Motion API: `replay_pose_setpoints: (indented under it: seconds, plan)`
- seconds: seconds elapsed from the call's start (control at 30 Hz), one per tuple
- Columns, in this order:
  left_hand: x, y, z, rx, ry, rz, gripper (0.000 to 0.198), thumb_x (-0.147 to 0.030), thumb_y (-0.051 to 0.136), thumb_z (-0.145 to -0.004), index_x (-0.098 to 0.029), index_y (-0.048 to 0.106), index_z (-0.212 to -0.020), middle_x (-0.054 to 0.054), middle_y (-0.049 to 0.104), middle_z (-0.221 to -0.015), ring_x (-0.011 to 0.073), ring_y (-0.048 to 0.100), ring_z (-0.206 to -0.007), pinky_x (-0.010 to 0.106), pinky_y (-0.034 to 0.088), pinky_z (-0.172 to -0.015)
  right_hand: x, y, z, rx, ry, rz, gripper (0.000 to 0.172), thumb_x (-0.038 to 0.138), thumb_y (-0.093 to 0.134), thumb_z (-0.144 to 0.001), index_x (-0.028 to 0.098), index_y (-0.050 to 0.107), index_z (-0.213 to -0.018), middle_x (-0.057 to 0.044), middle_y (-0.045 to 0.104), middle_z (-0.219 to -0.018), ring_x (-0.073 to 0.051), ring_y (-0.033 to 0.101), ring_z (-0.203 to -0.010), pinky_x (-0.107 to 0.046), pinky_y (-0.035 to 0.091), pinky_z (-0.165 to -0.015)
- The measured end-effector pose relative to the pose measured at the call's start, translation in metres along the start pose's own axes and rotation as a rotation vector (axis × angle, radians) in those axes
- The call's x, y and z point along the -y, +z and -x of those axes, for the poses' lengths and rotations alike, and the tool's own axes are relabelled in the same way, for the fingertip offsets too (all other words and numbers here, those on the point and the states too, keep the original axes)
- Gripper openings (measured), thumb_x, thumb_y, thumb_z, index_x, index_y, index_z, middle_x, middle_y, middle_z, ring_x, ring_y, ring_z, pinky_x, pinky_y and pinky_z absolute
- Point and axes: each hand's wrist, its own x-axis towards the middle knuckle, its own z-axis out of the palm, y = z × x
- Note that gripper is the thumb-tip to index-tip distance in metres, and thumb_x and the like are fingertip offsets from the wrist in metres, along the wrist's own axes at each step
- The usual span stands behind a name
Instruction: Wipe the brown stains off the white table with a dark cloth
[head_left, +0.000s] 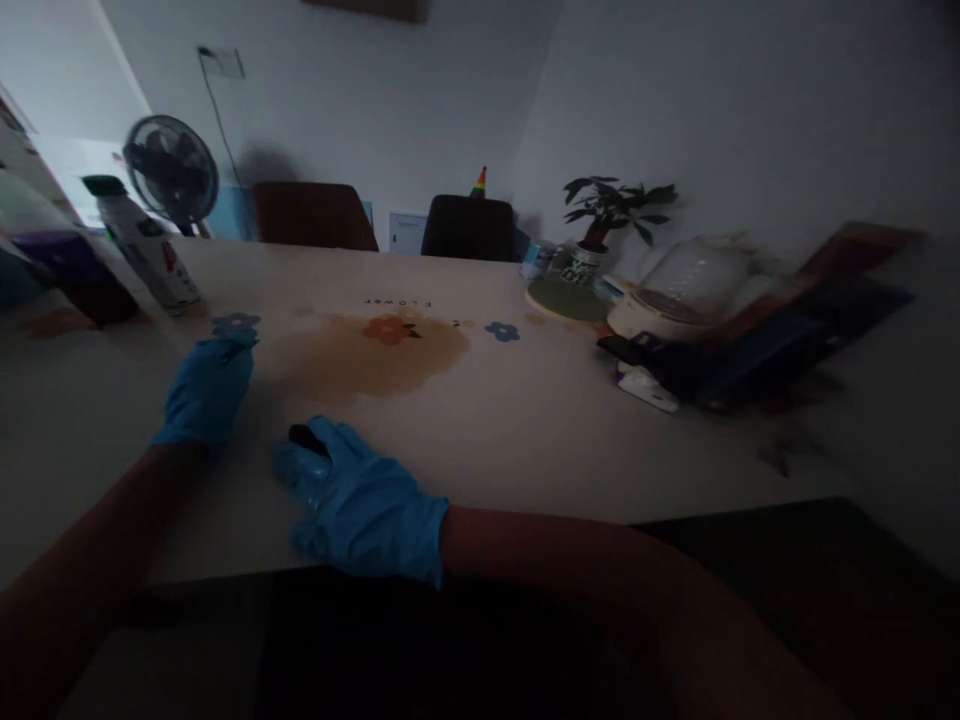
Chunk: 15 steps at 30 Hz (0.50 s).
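One black item is gripped by the fingers of the right hand, near the front edge of the table; pickup is done, release is not. Whether the left hand's curled fingers are loaded cannot be told.

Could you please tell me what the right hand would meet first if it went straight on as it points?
Probably the blue-gloved left hand, towards its wrist end: the blue-gloved right hand points leftward across the pale tabletop, though their relative depth is unclear.
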Motion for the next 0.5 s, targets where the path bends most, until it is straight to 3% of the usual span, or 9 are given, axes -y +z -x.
replay_pose_setpoints:
  seconds: [0.1, 0.3, 0.37, 0.5]
  plan:
    - [-0.005, -0.002, 0.002, 0.011, -0.030, 0.039, 0.059, -0.033, 0.052, -0.114, -0.012, 0.078, -0.162, 0.012, 0.066, -0.181, 0.0318, 0.056, -0.176, 0.049, 0.036, -0.153, -0.029, -0.002, 0.043, -0.055, -0.023, -0.073, 0.092, 0.063, 0.067, -0.121, 0.029, 0.033, -0.200, -0.002, 0.030, -0.204, -0.038, 0.021, -0.193, -0.057, 0.041, -0.153]
    - [-0.017, -0.005, 0.007, 0.012, -0.125, 0.007, 0.061, -0.035, 0.055, -0.109, -0.011, 0.081, -0.159, 0.013, 0.075, -0.171, 0.0365, 0.065, -0.168, 0.055, 0.042, -0.149, -0.084, -0.023, 0.137, -0.174, 0.062, 0.031, 0.078, 0.048, 0.057, -0.126, 0.024, 0.039, -0.198, -0.006, 0.030, -0.203, -0.043, 0.023, -0.191, -0.071, 0.031, -0.155]
    - [-0.018, -0.005, 0.008, 0.005, -0.137, -0.013, 0.061, -0.034, 0.055, -0.108, -0.011, 0.081, -0.159, 0.013, 0.075, -0.171, 0.0368, 0.066, -0.168, 0.057, 0.042, -0.149, -0.112, -0.033, 0.166, -0.188, 0.112, 0.088, 0.075, 0.048, 0.053, -0.128, 0.031, 0.036, -0.199, -0.004, 0.030, -0.203, -0.045, 0.026, -0.190, -0.078, 0.027, -0.153]
    - [-0.017, -0.004, 0.008, 0.010, -0.127, -0.052, 0.062, -0.032, 0.055, -0.106, -0.010, 0.082, -0.158, 0.013, 0.074, -0.171, 0.0350, 0.067, -0.167, 0.056, 0.040, -0.150, -0.189, -0.051, 0.222, -0.202, 0.292, 0.164, 0.073, 0.059, 0.040, -0.131, 0.045, 0.024, -0.201, 0.000, 0.026, -0.205, -0.041, 0.018, -0.192, -0.078, 0.018, -0.153]
